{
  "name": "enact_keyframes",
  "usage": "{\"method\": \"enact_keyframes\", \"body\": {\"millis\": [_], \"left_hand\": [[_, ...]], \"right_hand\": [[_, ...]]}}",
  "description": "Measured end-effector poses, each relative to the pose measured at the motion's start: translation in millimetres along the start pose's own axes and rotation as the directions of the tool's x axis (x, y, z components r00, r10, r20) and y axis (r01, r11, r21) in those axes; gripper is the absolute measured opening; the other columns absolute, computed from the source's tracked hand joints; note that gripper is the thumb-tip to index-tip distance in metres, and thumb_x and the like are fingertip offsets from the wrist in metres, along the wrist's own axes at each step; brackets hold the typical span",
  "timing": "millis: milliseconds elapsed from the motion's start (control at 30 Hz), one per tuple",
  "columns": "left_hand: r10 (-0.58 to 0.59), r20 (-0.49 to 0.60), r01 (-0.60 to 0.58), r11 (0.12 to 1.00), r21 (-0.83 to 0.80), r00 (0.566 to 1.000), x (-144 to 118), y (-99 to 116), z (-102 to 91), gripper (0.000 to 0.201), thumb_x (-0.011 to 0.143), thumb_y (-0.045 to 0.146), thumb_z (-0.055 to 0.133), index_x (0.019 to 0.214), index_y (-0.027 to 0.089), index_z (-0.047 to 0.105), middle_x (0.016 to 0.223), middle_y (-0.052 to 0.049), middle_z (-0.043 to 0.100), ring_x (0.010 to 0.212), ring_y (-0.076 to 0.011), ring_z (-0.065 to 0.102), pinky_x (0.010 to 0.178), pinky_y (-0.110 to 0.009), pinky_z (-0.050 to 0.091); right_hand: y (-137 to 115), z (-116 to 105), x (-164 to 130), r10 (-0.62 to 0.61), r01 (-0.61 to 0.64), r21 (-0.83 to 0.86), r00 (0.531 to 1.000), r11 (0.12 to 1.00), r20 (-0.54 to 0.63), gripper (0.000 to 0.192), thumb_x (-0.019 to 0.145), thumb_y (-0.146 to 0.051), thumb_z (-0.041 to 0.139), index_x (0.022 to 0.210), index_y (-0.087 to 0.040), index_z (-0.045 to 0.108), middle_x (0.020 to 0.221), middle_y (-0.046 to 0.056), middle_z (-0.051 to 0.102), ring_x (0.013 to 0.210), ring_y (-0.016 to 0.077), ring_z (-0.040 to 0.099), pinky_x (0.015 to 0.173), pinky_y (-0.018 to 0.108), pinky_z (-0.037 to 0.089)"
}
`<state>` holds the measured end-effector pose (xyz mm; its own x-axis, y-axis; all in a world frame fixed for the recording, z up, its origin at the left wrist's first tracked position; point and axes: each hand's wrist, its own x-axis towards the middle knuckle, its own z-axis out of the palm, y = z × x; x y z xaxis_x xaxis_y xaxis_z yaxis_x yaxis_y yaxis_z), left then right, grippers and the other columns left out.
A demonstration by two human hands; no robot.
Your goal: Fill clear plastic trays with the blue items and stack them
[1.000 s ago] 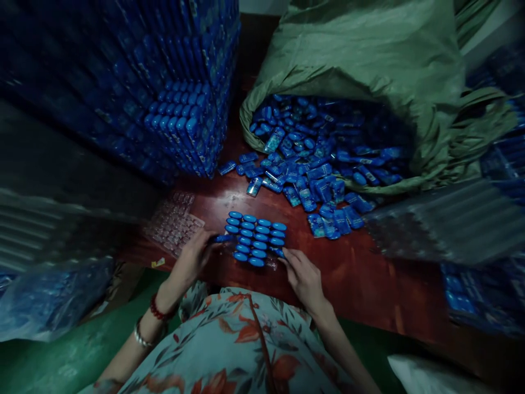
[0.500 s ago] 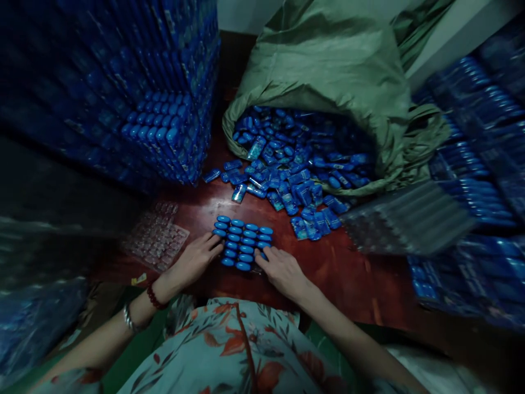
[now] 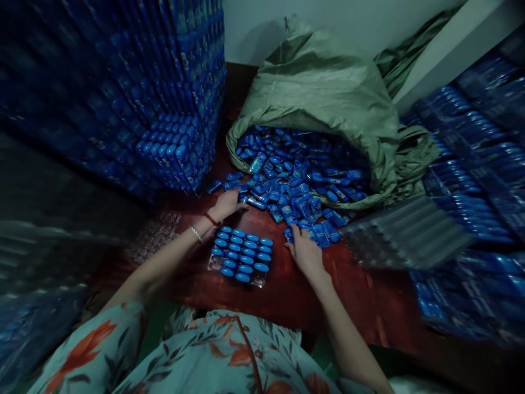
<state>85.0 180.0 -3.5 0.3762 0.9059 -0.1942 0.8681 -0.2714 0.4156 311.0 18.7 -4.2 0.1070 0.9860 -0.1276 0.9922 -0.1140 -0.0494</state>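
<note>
In front of my body lies a clear plastic tray (image 3: pixel 259 281) carrying rows of blue items with glossy oval tops (image 3: pixel 246 253). Some slots at its near left and near right corners hold nothing. My left hand (image 3: pixel 227 206) is beyond the tray, at the left edge of a loose pile of small blue packs (image 3: pixel 283 189); its thumb is stretched out and the fingers are partly hidden. To the right of the tray, my right hand (image 3: pixel 307 253) reaches the pile's near edge, fingers apart around a blue pack (image 3: pixel 289 236). I see no firm hold in either hand.
Behind the pile a green woven sack (image 3: pixel 320 82) lies with its mouth open, full of packs. Tall stacks of filled trays (image 3: pixel 172 137) rise at left, more stacks (image 3: pixel 471 180) at right. Clear trays (image 3: pixel 404 232) are stacked right; another clear tray (image 3: pixel 153 238) lies left.
Both hands have left the sides of the filled tray. My left moved forward to the pile's left edge, my right moved right and forward to its near edge. The view has tilted slightly.
</note>
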Motion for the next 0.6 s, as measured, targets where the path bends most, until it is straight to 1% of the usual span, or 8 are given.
{"method": "enact_keyframes", "body": {"millis": [100,200,267,333,400,433,500,600], "left_hand": [[0.005,0.013,-0.005,1.000,0.022,1.000,12.1,1.6,1.1,0.053,0.071,0.024,0.070,0.115,0.007,0.047,0.095,-0.017,0.065,0.089,-0.0276,0.062,0.072,-0.030,0.046],[0.046,0.029,-0.046,0.999,0.005,0.999,-2.8,-10.9,-4.9,0.044,0.075,0.019,0.064,0.115,0.013,0.049,0.097,-0.012,0.065,0.092,-0.0248,0.062,0.076,-0.029,0.045],[0.076,-0.027,-0.078,0.994,-0.082,0.997,-25.1,-25.1,-10.3,0.032,0.080,0.020,0.058,0.111,0.017,0.052,0.095,-0.008,0.065,0.089,-0.0214,0.062,0.077,-0.028,0.045],[0.059,-0.165,-0.100,0.962,-0.253,0.985,-55.6,-40.0,-14.5,0.026,0.083,0.025,0.054,0.107,0.017,0.054,0.088,-0.004,0.065,0.081,-0.0177,0.062,0.075,-0.027,0.046],[-0.032,-0.317,-0.112,0.897,-0.427,0.948,-91.3,-52.2,-17.0,0.025,0.082,0.032,0.055,0.103,0.017,0.056,0.085,-0.002,0.063,0.076,-0.0155,0.061,0.072,-0.025,0.048],[-0.090,-0.380,-0.114,0.870,-0.480,0.921,-109.6,-56.5,-17.6,0.025,0.081,0.035,0.057,0.099,0.017,0.057,0.085,-0.001,0.063,0.077,-0.0149,0.060,0.072,-0.025,0.048],[-0.185,-0.457,-0.102,0.840,-0.534,0.870,-144.3,-60.9,-17.2,0.026,0.077,0.037,0.062,0.094,0.017,0.060,0.085,-0.001,0.062,0.078,-0.0143,0.060,0.073,-0.025,0.049],[-0.262,-0.498,-0.071,0.830,-0.554,0.826,-183.2,-58.1,-10.9,0.024,0.073,0.036,0.068,0.088,0.018,0.062,0.083,0.000,0.062,0.075,-0.0130,0.059,0.070,-0.024,0.049]], "right_hand": [[-3.7,3.1,-3.9,-0.067,0.061,0.102,0.996,0.993,0.054,0.050,0.080,-0.027,0.062,0.127,-0.020,0.045,0.105,0.012,0.060,0.076,0.0221,0.064,0.057,0.028,0.044],[7.7,11.6,-21.2,-0.014,0.006,0.393,1.000,0.919,0.017,0.037,0.081,-0.032,0.059,0.115,-0.017,0.052,0.092,0.007,0.064,0.075,0.0201,0.063,0.062,0.029,0.046],[15.2,16.7,-39.7,0.093,-0.088,0.646,0.995,0.758,0.027,0.033,0.081,-0.039,0.058,0.106,-0.018,0.054,0.077,0.002,0.063,0.064,0.0166,0.060,0.058,0.028,0.047],[15.6,19.5,-61.7,0.159,-0.171,0.853,0.982,0.493,0.104,0.036,0.077,-0.046,0.061,0.099,-0.019,0.053,0.072,0.000,0.062,0.058,0.0143,0.058,0.052,0.026,0.048],[6.7,20.8,-83.5,0.162,-0.190,0.945,0.975,0.265,0.151,0.037,0.073,-0.047,0.065,0.094,-0.020,0.052,0.074,0.000,0.063,0.059,0.0141,0.061,0.050,0.025,0.051],[-0.5,21.6,-92.8,0.161,-0.169,0.960,0.978,0.224,0.134,0.035,0.073,-0.045,0.066,0.093,-0.021,0.053,0.076,0.000,0.064,0.061,0.0144,0.062,0.052,0.025,0.053],[-16.3,24.8,-106.3,0.152,-0.055,0.950,0.988,0.307,0.008,0.025,0.077,-0.038,0.064,0.095,-0.022,0.055,0.082,0.001,0.065,0.070,0.0154,0.065,0.062,0.027,0.056],[-33.6,33.7,-112.6,-0.048,0.252,0.776,0.960,0.577,-0.276,0.022,0.085,-0.021,0.053,0.106,-0.024,0.060,0.100,0.004,0.066,0.092,0.0171,0.064,0.082,0.031,0.054]]}}
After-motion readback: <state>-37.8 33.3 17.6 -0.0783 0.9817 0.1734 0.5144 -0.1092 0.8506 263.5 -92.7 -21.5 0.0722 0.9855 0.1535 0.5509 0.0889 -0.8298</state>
